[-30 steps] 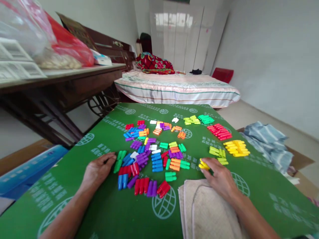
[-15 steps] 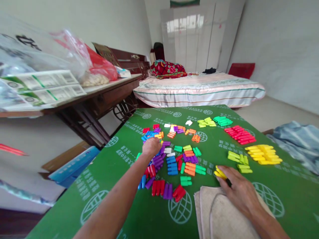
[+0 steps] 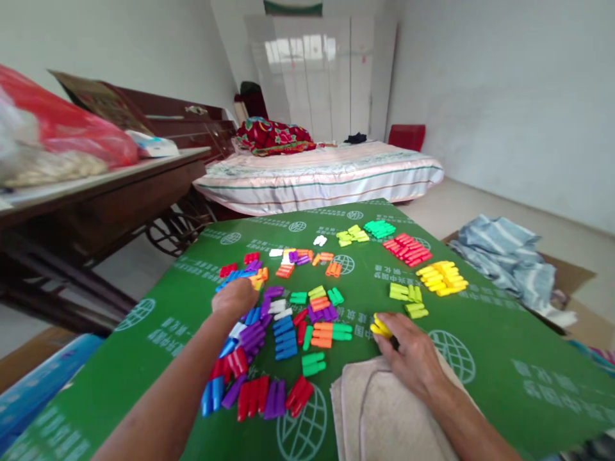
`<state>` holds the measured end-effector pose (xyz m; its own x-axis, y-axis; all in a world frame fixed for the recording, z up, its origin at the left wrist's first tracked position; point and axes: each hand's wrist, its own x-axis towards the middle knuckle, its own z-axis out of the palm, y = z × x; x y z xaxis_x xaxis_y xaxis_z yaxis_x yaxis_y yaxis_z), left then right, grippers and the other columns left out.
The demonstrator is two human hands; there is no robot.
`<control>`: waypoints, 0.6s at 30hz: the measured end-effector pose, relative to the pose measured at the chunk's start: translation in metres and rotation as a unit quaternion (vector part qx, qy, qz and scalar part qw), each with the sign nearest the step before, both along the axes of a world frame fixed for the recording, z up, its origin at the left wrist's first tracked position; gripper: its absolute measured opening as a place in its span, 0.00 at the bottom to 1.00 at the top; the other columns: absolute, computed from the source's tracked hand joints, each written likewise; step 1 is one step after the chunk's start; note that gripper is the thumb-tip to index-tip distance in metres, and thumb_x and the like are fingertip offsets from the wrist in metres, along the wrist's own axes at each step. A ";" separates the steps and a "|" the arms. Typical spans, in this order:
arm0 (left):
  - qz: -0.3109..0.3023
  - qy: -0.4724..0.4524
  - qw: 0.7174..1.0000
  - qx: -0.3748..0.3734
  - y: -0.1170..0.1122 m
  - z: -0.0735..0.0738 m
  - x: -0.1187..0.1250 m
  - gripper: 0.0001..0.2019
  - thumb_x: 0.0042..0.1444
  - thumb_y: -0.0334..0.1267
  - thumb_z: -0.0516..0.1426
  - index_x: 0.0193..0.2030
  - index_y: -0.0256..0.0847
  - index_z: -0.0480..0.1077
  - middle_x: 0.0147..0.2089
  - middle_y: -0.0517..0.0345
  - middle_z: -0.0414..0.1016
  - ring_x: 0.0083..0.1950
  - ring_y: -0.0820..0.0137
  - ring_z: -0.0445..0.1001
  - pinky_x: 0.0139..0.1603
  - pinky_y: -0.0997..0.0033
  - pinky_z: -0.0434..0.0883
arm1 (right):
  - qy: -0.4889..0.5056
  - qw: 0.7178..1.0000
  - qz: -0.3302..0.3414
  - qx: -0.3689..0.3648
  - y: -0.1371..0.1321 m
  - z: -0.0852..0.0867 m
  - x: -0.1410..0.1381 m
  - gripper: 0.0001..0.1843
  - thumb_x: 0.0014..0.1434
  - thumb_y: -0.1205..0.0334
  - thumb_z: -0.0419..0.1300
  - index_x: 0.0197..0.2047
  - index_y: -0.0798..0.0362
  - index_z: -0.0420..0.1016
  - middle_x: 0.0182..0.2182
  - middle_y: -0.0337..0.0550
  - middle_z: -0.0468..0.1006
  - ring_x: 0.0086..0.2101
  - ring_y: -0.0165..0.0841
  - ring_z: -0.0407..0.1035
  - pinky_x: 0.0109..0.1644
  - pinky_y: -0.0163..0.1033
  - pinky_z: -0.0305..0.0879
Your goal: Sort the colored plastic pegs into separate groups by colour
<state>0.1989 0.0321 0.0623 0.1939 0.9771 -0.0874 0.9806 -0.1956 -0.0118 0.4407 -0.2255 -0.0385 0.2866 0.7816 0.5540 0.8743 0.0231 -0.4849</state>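
In the head view, the only one, the person works with two bare hands over a green table [image 3: 500, 358], on which many small coloured pieces lie in short rows. The right hand [image 3: 412, 351] is right of the table's middle; its thumb and forefinger are almost together and seem to have hold of a few yellow pieces [image 3: 381, 326], just beyond the folded cloth [image 3: 362, 400] near the table's near edge. The left hand [image 3: 235, 296] is toward the left edge, over mixed pieces, with orange pieces [image 3: 260, 277] just beyond it; its fingertips are hidden, so one cannot tell how far they are open, or whether they hold something. It seems wise that the right fingers press only lightly, because a short row could come apart, and that the left hand rises straight before any sideways move, since purple pieces [image 3: 252, 336] lie close on its near side. The left forearm [image 3: 177, 378] should stay high, as blue pieces [image 3: 213, 396] lie just beside it. Between the right hand and the yellow-green pieces [image 3: 406, 293] the green surface shows, which gives some room; farther out, the yellow group [image 3: 442, 277] lies near the right edge, where a push could make pieces fall.
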 end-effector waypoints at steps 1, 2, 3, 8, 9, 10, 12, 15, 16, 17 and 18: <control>-0.005 0.008 1.000 0.002 -0.003 0.005 0.002 0.15 0.54 0.39 0.49 0.34 0.32 0.75 0.40 0.36 0.78 0.42 0.52 0.76 0.38 0.61 0.69 | 0.015 1.000 -0.008 0.011 0.001 0.001 0.000 0.15 0.60 0.63 0.54 0.49 0.55 0.73 0.43 0.48 0.79 0.42 0.37 0.74 0.47 0.42 0.73; -0.023 0.015 1.000 0.008 -0.007 0.011 0.006 0.16 0.55 0.40 0.48 0.34 0.35 0.74 0.39 0.40 0.78 0.41 0.54 0.76 0.37 0.63 0.68 | 0.032 0.999 -0.016 0.022 0.002 0.002 -0.001 0.15 0.60 0.63 0.54 0.49 0.54 0.73 0.43 0.48 0.79 0.43 0.36 0.74 0.48 0.41 0.73; -0.048 0.015 0.999 0.015 -0.012 0.015 0.012 0.16 0.56 0.41 0.48 0.34 0.37 0.74 0.37 0.44 0.78 0.40 0.57 0.75 0.36 0.66 0.66 | 0.050 0.998 -0.023 0.033 0.002 0.003 -0.001 0.15 0.60 0.63 0.55 0.49 0.54 0.73 0.43 0.48 0.79 0.43 0.36 0.74 0.48 0.41 0.73; -0.201 -0.092 0.975 0.011 -0.057 0.017 0.082 0.12 0.57 0.40 0.50 0.31 0.40 0.72 0.28 0.58 0.73 0.31 0.70 0.70 0.31 0.73 0.60 | 0.146 0.981 -0.073 0.104 0.001 0.015 0.004 0.14 0.58 0.61 0.58 0.47 0.53 0.74 0.40 0.44 0.79 0.37 0.32 0.74 0.36 0.34 0.73; -0.233 -0.120 0.965 0.001 -0.068 0.014 0.101 0.11 0.57 0.39 0.51 0.30 0.40 0.72 0.28 0.59 0.73 0.31 0.71 0.69 0.32 0.74 0.60 | 0.163 0.976 -0.088 0.117 -0.001 0.018 0.005 0.14 0.58 0.61 0.59 0.47 0.53 0.74 0.39 0.44 0.79 0.35 0.31 0.73 0.34 0.34 0.72; -0.268 -0.141 0.953 -0.012 -0.078 0.010 0.121 0.10 0.56 0.38 0.52 0.29 0.40 0.72 0.28 0.60 0.73 0.31 0.72 0.69 0.32 0.75 0.60 | 0.178 0.970 -0.104 0.129 -0.002 0.021 0.007 0.14 0.58 0.60 0.59 0.47 0.53 0.74 0.39 0.43 0.79 0.33 0.30 0.73 0.33 0.33 0.72; -0.314 -0.171 0.933 -0.042 -0.098 0.003 0.159 0.09 0.56 0.38 0.54 0.30 0.40 0.73 0.29 0.59 0.74 0.31 0.73 0.69 0.32 0.75 0.60 | 0.204 0.958 -0.134 0.152 -0.005 0.025 0.012 0.14 0.58 0.59 0.60 0.47 0.52 0.74 0.40 0.43 0.78 0.30 0.28 0.71 0.31 0.32 0.71; -0.361 -0.170 0.915 -0.064 -0.122 -0.005 0.210 0.09 0.56 0.38 0.53 0.32 0.41 0.74 0.31 0.58 0.76 0.33 0.71 0.71 0.33 0.74 0.63 | 0.229 0.942 -0.160 0.184 -0.008 0.028 0.018 0.13 0.58 0.59 0.61 0.47 0.52 0.75 0.40 0.43 0.78 0.29 0.27 0.71 0.31 0.31 0.71; -0.379 -0.163 0.909 -0.062 -0.127 -0.007 0.225 0.09 0.56 0.38 0.53 0.34 0.41 0.74 0.33 0.57 0.77 0.35 0.70 0.72 0.35 0.74 0.64 | 0.236 0.939 -0.163 0.191 -0.009 0.028 0.019 0.13 0.58 0.60 0.61 0.47 0.52 0.75 0.41 0.43 0.78 0.30 0.27 0.71 0.32 0.31 0.71; -0.393 -0.154 0.905 -0.058 -0.132 -0.010 0.238 0.09 0.56 0.37 0.53 0.35 0.41 0.75 0.35 0.56 0.77 0.37 0.69 0.73 0.37 0.73 0.66 | 0.243 0.935 -0.164 0.197 -0.010 0.028 0.021 0.13 0.57 0.60 0.61 0.47 0.52 0.75 0.41 0.43 0.79 0.31 0.27 0.72 0.33 0.31 0.71; -0.403 -0.145 0.902 -0.054 -0.135 -0.013 0.250 0.09 0.56 0.36 0.52 0.36 0.41 0.75 0.37 0.55 0.78 0.39 0.68 0.74 0.39 0.72 0.67 | 0.250 0.932 -0.165 0.202 -0.011 0.028 0.022 0.14 0.57 0.60 0.62 0.47 0.52 0.75 0.41 0.43 0.79 0.33 0.28 0.72 0.34 0.31 0.72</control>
